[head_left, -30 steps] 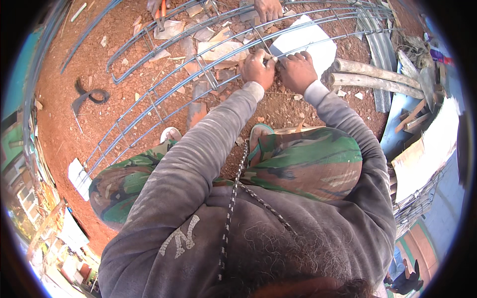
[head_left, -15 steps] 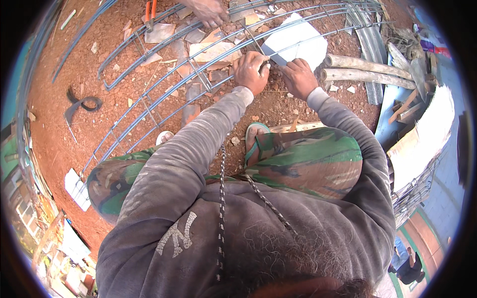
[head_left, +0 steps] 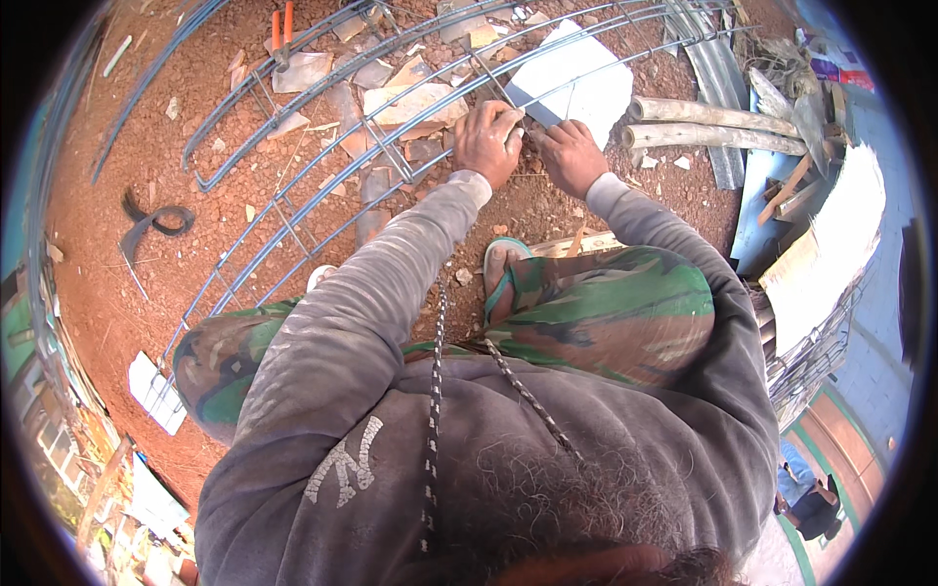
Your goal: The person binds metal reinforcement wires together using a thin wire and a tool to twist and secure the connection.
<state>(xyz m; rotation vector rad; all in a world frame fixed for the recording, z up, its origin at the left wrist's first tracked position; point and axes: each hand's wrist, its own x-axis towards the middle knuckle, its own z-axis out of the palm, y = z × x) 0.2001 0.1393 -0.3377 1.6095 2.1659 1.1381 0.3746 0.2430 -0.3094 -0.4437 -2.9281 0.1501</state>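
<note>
A long cage of thin steel bars with cross ties curves over the reddish soil in front of me. Its lower steel bar passes under my left hand, whose fingers are curled closed around it beside a cross tie. Just to the right, my right hand is closed in a pinch under the same bar. What sits between its fingertips is too small to make out. Behind both hands, a white angular board lies beneath the bars.
Orange-handled cutters lie at the upper left, and a dark wire coil at left. Broken tile pieces are strewn under the cage. Wooden poles and corrugated sheet lie at right. A person shows far lower right.
Another person's hand at the top edge has left the view. My right hand has shifted slightly left, closer to my left hand. The whole view has moved a little.
</note>
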